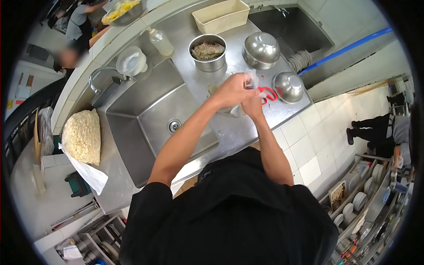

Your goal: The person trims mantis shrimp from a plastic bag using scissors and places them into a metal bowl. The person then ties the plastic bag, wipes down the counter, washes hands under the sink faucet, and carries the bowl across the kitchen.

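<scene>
Both my hands meet over the steel counter (223,126), to the right of the sink. My left hand (233,91) is closed on a clear plastic bag (252,78), whose crumpled end sticks up past the fingers. Close below it, my right hand (251,105) is closed at the same bag; its fingers are partly hidden. The lower part of the bag hangs or rests under my hands, and its contents are hard to make out. Red-handled scissors (270,95) are just right of my hands, their blades hidden. A steel pot (209,65) of shrimp (207,51) stands beyond.
Two upturned steel bowls (260,51) (288,87) sit at the right. A cream tub (221,17) and a pump bottle (160,42) stand behind. The sink (150,119) and a bag of peeled garlic cloves (82,136) are left. Other people (80,24) (399,132) are nearby.
</scene>
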The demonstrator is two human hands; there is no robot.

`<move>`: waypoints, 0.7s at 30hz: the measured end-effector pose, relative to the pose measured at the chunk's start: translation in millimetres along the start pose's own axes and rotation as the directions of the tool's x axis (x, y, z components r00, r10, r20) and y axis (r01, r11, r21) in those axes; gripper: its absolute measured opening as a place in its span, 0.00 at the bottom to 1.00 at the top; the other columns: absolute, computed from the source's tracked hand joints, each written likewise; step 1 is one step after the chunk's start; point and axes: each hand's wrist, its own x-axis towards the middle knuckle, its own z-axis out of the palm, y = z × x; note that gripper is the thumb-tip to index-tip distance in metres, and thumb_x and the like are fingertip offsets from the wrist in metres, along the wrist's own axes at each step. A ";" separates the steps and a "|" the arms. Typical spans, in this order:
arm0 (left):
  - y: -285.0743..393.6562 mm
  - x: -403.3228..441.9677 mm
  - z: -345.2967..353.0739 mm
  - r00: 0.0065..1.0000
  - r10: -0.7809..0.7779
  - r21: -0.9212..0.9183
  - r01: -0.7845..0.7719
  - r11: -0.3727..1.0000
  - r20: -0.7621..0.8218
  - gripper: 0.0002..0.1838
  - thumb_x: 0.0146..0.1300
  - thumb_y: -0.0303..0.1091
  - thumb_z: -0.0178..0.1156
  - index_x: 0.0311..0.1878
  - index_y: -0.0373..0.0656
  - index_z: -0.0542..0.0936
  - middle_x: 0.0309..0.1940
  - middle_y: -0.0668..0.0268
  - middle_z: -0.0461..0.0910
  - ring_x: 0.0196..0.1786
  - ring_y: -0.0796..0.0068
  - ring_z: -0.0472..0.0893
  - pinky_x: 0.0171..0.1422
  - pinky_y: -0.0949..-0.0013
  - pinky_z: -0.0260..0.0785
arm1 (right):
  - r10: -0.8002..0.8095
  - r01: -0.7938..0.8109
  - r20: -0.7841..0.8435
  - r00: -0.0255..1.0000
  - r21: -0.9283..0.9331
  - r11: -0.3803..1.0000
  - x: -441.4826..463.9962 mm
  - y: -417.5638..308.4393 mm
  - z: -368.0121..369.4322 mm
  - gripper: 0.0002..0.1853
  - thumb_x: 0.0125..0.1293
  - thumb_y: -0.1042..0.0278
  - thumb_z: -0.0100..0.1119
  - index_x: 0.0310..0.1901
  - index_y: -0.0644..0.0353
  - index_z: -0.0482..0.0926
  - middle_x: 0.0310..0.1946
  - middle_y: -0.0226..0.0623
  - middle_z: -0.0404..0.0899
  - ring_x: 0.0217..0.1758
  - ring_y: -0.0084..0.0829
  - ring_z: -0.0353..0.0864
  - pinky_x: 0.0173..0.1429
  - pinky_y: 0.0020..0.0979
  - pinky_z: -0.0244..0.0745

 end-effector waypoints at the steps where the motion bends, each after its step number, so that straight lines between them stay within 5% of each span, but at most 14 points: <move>1: 5.0 -3.2 -7.1 1.000 0.001 0.005 -0.001 1.000 -0.010 0.18 0.59 0.30 0.66 0.52 0.36 0.78 0.40 0.65 0.84 0.37 0.79 0.80 0.42 0.71 0.74 | 0.101 -0.086 -0.070 0.992 0.193 0.978 5.7 4.2 1.5 0.21 0.56 0.71 0.63 0.52 0.67 0.79 0.42 0.42 0.85 0.43 0.33 0.83 0.46 0.36 0.76; 2: 9.0 -11.6 -21.0 0.993 0.039 -0.021 -0.041 0.999 -0.109 0.23 0.58 0.31 0.67 0.57 0.36 0.76 0.44 0.63 0.84 0.43 0.76 0.80 0.49 0.68 0.73 | 0.213 -0.151 -0.121 0.970 0.388 0.909 11.7 7.7 3.8 0.18 0.55 0.72 0.61 0.48 0.67 0.81 0.39 0.43 0.85 0.41 0.32 0.83 0.43 0.37 0.75; 4: 6.3 -30.9 -45.1 0.977 0.076 -0.031 -0.084 0.996 -0.200 0.29 0.57 0.33 0.69 0.62 0.37 0.73 0.48 0.61 0.83 0.49 0.73 0.81 0.55 0.66 0.72 | 0.280 -0.232 -0.105 0.954 0.334 0.914 11.9 -5.5 -12.0 0.14 0.54 0.77 0.56 0.42 0.68 0.82 0.36 0.42 0.86 0.40 0.31 0.84 0.45 0.34 0.76; 5: -7.7 -40.3 -52.5 0.939 0.067 -0.067 -0.095 0.993 -0.338 0.36 0.53 0.37 0.72 0.65 0.37 0.70 0.52 0.58 0.82 0.54 0.69 0.79 0.60 0.63 0.70 | 0.319 -0.263 -0.048 0.946 0.458 0.849 12.5 -3.8 -16.3 0.14 0.54 0.78 0.55 0.43 0.70 0.82 0.36 0.41 0.85 0.41 0.31 0.84 0.47 0.33 0.77; 6: -25.3 -44.0 -51.3 0.882 0.052 -0.105 -0.114 0.988 -0.469 0.44 0.49 0.42 0.75 0.68 0.38 0.66 0.56 0.56 0.80 0.59 0.65 0.78 0.64 0.61 0.67 | 0.349 -0.294 0.012 0.937 0.568 0.769 12.8 -1.9 -20.7 0.15 0.53 0.80 0.53 0.43 0.71 0.81 0.36 0.40 0.85 0.42 0.31 0.84 0.49 0.33 0.77; 7: -53.3 -44.4 -38.9 0.877 0.152 0.072 -0.134 0.988 -0.456 0.53 0.46 0.43 0.77 0.73 0.40 0.59 0.60 0.57 0.77 0.63 0.63 0.75 0.68 0.60 0.63 | 0.367 -0.323 0.119 0.923 0.757 0.567 12.2 12.2 -14.9 0.17 0.52 0.81 0.53 0.45 0.73 0.80 0.39 0.40 0.85 0.46 0.32 0.84 0.52 0.31 0.77; 11: -94.8 -36.2 14.0 0.856 0.264 0.223 -0.179 0.958 -0.444 0.46 0.46 0.44 0.76 0.68 0.38 0.68 0.56 0.60 0.80 0.60 0.61 0.77 0.66 0.60 0.66 | 0.290 -0.294 0.161 0.943 0.812 0.504 18.7 -1.8 2.6 0.16 0.54 0.79 0.52 0.46 0.70 0.80 0.43 0.44 0.85 0.48 0.36 0.83 0.57 0.35 0.75; 13: -80.5 -39.2 16.1 0.954 -0.215 -0.066 0.206 0.976 -0.208 0.34 0.50 0.42 0.74 0.59 0.35 0.76 0.49 0.55 0.82 0.52 0.61 0.81 0.60 0.59 0.70 | 0.141 -0.178 0.122 0.982 0.399 0.900 23.8 -21.9 -8.0 0.22 0.51 0.80 0.54 0.52 0.67 0.77 0.44 0.42 0.83 0.46 0.37 0.83 0.58 0.35 0.73; 14: -80.3 -41.1 20.6 0.954 -0.214 -0.068 0.204 0.977 -0.208 0.34 0.50 0.42 0.74 0.59 0.35 0.76 0.49 0.55 0.82 0.52 0.61 0.81 0.60 0.59 0.70 | 0.141 -0.179 0.123 0.982 0.396 0.901 31.7 -24.9 -13.0 0.22 0.51 0.80 0.54 0.52 0.67 0.77 0.44 0.42 0.83 0.46 0.37 0.83 0.58 0.35 0.73; 16: -92.8 -44.0 30.2 0.925 -0.223 -0.225 0.156 0.962 -0.309 0.22 0.53 0.36 0.70 0.49 0.33 0.80 0.45 0.54 0.83 0.45 0.63 0.82 0.54 0.58 0.73 | -0.381 0.384 0.132 0.915 0.005 0.923 53.2 -27.0 -23.4 0.28 0.51 0.76 0.62 0.58 0.63 0.75 0.45 0.40 0.81 0.43 0.36 0.82 0.56 0.34 0.73; 17: -102.5 -43.1 35.4 0.926 -0.226 -0.224 0.161 0.961 -0.302 0.22 0.53 0.36 0.70 0.49 0.33 0.80 0.45 0.54 0.83 0.45 0.63 0.82 0.54 0.58 0.73 | -0.375 0.378 0.128 0.918 0.006 0.926 55.9 -29.2 -29.7 0.28 0.51 0.76 0.62 0.58 0.63 0.75 0.45 0.40 0.81 0.43 0.36 0.82 0.56 0.34 0.73; 19: -121.2 -39.1 45.0 0.847 -0.232 -0.618 -0.137 0.774 -0.479 0.18 0.53 0.28 0.65 0.48 0.34 0.80 0.43 0.57 0.83 0.41 0.63 0.83 0.52 0.59 0.75 | -0.349 0.407 0.276 0.895 -0.190 0.893 59.3 -35.7 -46.1 0.31 0.53 0.66 0.69 0.61 0.61 0.74 0.45 0.40 0.79 0.41 0.33 0.80 0.51 0.32 0.75; 20: -125.5 -39.3 45.7 0.850 -0.230 -0.619 -0.137 0.773 -0.475 0.18 0.53 0.28 0.65 0.48 0.34 0.80 0.43 0.57 0.83 0.41 0.63 0.83 0.52 0.59 0.75 | -0.347 0.405 0.274 0.897 -0.195 0.893 57.8 -36.7 -54.6 0.31 0.53 0.66 0.69 0.61 0.61 0.74 0.45 0.40 0.79 0.41 0.33 0.80 0.51 0.32 0.75; 21: -125.0 -43.0 44.3 0.836 -0.285 -0.731 -0.188 0.656 -0.470 0.18 0.55 0.26 0.62 0.51 0.35 0.79 0.46 0.58 0.82 0.47 0.64 0.82 0.56 0.60 0.74 | -0.074 0.121 0.287 0.955 -0.152 0.981 53.9 -37.4 -62.9 0.31 0.54 0.62 0.71 0.60 0.61 0.75 0.44 0.41 0.80 0.41 0.32 0.81 0.49 0.32 0.76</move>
